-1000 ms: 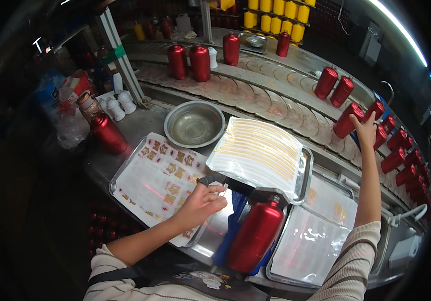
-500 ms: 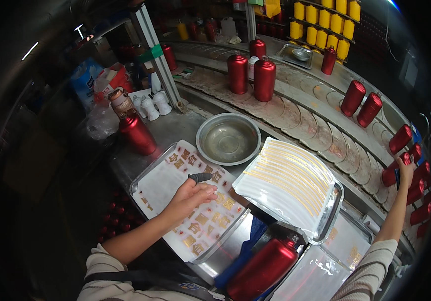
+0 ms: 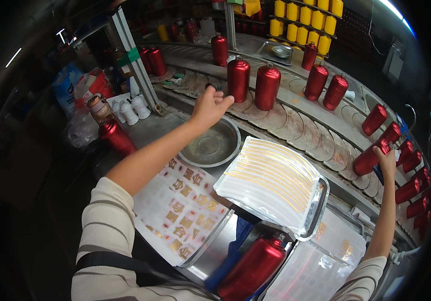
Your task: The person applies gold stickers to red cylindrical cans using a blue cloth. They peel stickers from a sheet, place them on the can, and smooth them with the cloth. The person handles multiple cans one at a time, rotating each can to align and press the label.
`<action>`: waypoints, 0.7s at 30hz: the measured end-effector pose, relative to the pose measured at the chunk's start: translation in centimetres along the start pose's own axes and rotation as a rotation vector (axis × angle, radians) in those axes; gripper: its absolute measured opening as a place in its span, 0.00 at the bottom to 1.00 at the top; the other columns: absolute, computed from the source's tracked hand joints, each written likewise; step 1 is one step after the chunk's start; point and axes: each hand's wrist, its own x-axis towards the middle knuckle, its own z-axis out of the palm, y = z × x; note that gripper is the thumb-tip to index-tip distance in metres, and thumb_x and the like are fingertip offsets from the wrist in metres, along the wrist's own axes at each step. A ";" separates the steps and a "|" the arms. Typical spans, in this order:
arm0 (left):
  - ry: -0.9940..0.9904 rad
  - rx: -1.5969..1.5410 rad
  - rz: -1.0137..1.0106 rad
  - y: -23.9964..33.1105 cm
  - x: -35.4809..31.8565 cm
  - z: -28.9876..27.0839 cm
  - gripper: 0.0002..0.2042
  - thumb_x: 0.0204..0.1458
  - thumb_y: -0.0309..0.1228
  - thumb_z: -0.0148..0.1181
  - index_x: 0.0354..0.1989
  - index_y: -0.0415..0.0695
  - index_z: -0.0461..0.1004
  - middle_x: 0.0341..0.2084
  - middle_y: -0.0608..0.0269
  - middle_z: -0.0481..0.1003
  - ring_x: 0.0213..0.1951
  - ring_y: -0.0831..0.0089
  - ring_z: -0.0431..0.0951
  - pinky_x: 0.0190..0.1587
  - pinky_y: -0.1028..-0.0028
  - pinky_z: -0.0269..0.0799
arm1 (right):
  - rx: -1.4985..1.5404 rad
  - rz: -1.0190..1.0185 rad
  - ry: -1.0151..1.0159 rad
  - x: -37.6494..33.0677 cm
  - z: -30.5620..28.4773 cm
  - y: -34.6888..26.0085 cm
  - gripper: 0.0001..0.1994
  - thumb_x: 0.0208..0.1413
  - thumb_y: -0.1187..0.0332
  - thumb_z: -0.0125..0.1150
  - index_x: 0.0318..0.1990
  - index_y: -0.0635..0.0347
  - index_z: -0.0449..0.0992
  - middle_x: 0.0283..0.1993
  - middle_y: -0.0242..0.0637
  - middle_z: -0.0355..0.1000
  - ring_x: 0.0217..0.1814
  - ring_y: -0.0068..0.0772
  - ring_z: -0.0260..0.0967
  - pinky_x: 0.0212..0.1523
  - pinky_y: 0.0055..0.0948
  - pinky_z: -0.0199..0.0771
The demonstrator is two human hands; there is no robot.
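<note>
My right hand (image 3: 387,160) is closed round the top end of a red bottle (image 3: 367,161), which leans over the conveyor at the right. Reaching forward over the metal bowl (image 3: 210,159), my left hand (image 3: 210,108) is empty, its thumb apart from partly bent fingers. A dark cover shows on one of its fingers. Just beyond its fingertips stands a red bottle (image 3: 239,80) on the conveyor, with another red bottle (image 3: 268,88) to its right. Whether the left fingers touch the nearer bottle, I cannot tell. Another red bottle (image 3: 253,266) lies tilted on a blue cloth (image 3: 221,271) before me.
A sheet of gold decals (image 3: 147,200) lies at the left, partly under my left arm. A white sheet with gold stripes (image 3: 270,175) rests on a metal tray (image 3: 322,200). Overlapping plates form the conveyor (image 3: 300,128). White spray bottles (image 3: 139,107) stand beside a metal post (image 3: 135,65).
My left hand has moved from above the decal sheet forward to the bottles on the conveyor. My right hand keeps hold of its bottle. The whole view has shifted slightly.
</note>
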 end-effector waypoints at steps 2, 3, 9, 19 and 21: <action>0.114 0.125 0.071 -0.4 5.2 1.7 0.29 0.48 0.47 0.70 0.43 0.31 0.69 0.44 0.45 0.78 0.45 0.63 0.80 0.46 0.67 0.76 | 0.145 -0.060 -0.009 -0.1 0.3 -0.3 0.36 0.43 0.43 0.68 0.50 0.68 0.72 0.45 0.55 0.77 0.50 0.50 0.76 0.53 0.40 0.70; 0.145 0.158 0.080 -0.5 7.7 2.9 0.32 0.47 0.49 0.70 0.46 0.30 0.69 0.44 0.44 0.77 0.45 0.59 0.80 0.47 0.64 0.75 | 0.123 -0.085 -0.028 0.0 0.2 0.1 0.37 0.42 0.44 0.69 0.50 0.69 0.71 0.44 0.54 0.77 0.49 0.50 0.76 0.52 0.40 0.71; 0.331 0.330 0.094 0.2 16.8 10.0 0.42 0.41 0.60 0.68 0.50 0.30 0.69 0.47 0.37 0.75 0.52 0.50 0.77 0.51 0.61 0.73 | 0.108 -0.042 -0.022 -1.3 -0.4 -0.9 0.36 0.40 0.47 0.72 0.48 0.69 0.68 0.41 0.55 0.75 0.43 0.47 0.76 0.48 0.38 0.72; 0.327 -0.092 0.134 1.6 14.4 18.7 0.21 0.39 0.49 0.65 0.25 0.40 0.74 0.27 0.47 0.77 0.35 0.46 0.77 0.39 0.52 0.72 | -0.111 -0.082 0.429 -5.2 -1.4 -2.0 0.45 0.50 0.46 0.68 0.71 0.52 0.53 0.58 0.54 0.69 0.58 0.56 0.70 0.54 0.47 0.71; 0.360 -0.012 0.120 3.1 12.9 20.0 0.22 0.40 0.50 0.66 0.26 0.40 0.74 0.26 0.48 0.77 0.34 0.48 0.78 0.39 0.54 0.72 | -0.029 -0.282 0.455 -6.6 -0.2 -5.8 0.38 0.54 0.51 0.65 0.70 0.51 0.57 0.56 0.50 0.70 0.57 0.54 0.70 0.53 0.47 0.71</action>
